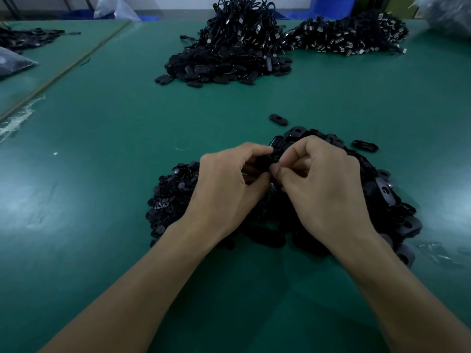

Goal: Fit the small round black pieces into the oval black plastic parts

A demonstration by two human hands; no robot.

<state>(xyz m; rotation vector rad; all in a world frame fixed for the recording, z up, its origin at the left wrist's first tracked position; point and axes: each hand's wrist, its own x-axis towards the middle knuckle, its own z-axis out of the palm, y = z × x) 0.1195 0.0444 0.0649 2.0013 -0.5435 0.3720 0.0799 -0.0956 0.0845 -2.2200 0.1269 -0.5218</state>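
- Hands meet mid-frame over the green table (102, 154), right above a heap of black bits.
- The left hand (229, 184) has its fingers curled round an oval part (276, 149). The part pokes out at that hand's 1 o'clock, held up between both hands just above the heap.
- The right hand (326, 184) is curled up too, thumb and forefinger pinched tight against that same oval part. Whatever's in the pinch is hidden, so no telling if a round piece is in there.
- The pile of small round pieces (173, 197) sits at the left hand's 9 o'clock, partly tucked under the wrist.
- The pile of oval parts (390, 200) spreads from the right hand's 12 o'clock round to 5 o'clock.
- Two strays: one loose oval (278, 120) lies at 12 o'clock from the hands, apart from the pile. A second loose oval (365, 146) is at 2 o'clock, just beside the pile.
- Way up at 12 o'clock there's a big cabled heap (229, 54) of ovals with black cords. A plug heap (351, 36) with shiny metal ends sits next to it at 1 o'clock.
- A plastic bag (12, 63) is at the 10 o'clock edge, with clear scraps (15, 121) below it.
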